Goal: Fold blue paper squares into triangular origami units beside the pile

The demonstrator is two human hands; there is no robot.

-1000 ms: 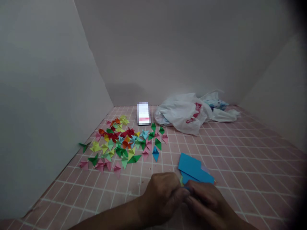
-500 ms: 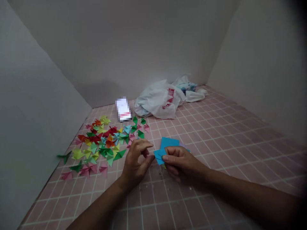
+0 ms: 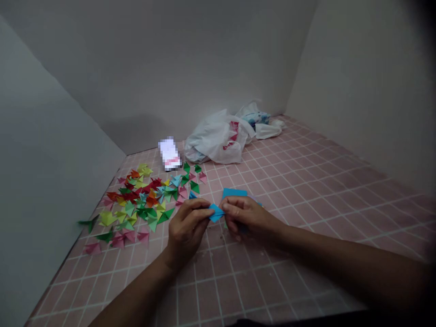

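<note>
A small folded piece of blue origami paper (image 3: 215, 213) is held between my two hands, above the tiled surface. My left hand (image 3: 189, 225) pinches its left side between thumb and fingers. At its right end, the thumb and index finger of my right hand (image 3: 247, 215) grip the narrow tip. Just behind my right hand lies flat blue paper (image 3: 235, 192), partly covered by the fingers. Left of my hands spreads a group of small folded paper pieces (image 3: 146, 212) in red, green, yellow, pink and blue.
A phone with a lit, blurred screen (image 3: 170, 153) stands near the back wall. Beside it lie a crumpled white plastic bag (image 3: 214, 138) with red print and another bag (image 3: 262, 122). Walls enclose the pink tiled surface (image 3: 320, 181) at the left, back and right.
My left hand has closed on the blue paper, which it was apart from before. The paper now looks narrower and differently turned between both hands. The whole view has shifted slightly.
</note>
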